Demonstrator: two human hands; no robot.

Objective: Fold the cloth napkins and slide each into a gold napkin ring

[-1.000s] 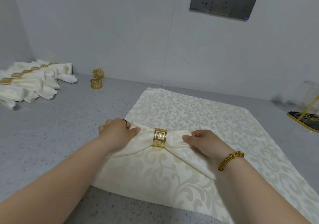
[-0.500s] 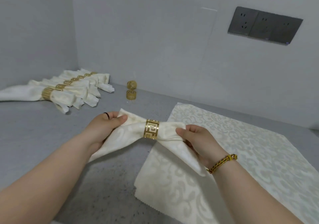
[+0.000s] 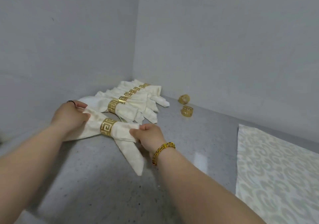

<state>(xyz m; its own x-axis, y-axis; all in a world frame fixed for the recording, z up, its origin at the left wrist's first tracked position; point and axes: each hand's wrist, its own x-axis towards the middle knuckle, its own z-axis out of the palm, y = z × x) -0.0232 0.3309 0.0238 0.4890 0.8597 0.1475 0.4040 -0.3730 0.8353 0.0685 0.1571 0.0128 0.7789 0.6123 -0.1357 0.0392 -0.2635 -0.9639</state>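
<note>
Both hands on one ringed napkin, near the far-left corner of the desk. L = left hand: thumb + curled fingers pinch the napkin's left end. R = right hand: fingers curled, gripping the cloth's right end, near the gold ring. Ring sits round the napkin's waist, approx. mid-length, key-pattern face toward us. One tail of the cloth points down toward the desk's near edge. We can't tell if the napkin rests on the desk or hangs just above it. Beaded bracelet on R wrist.

Just beyond we note the finished napkins, each w/ its own ring, in an overlapping row running into the corner where the two walls meet. Held napkin is just beside the nearest of them, at the row's near end. Right of the row, along the desk's back edge: two spare rings, close together, apart from the cloth. Well to the right, a flat napkin lies spread open on the desk, patterned, unfolded.
</note>
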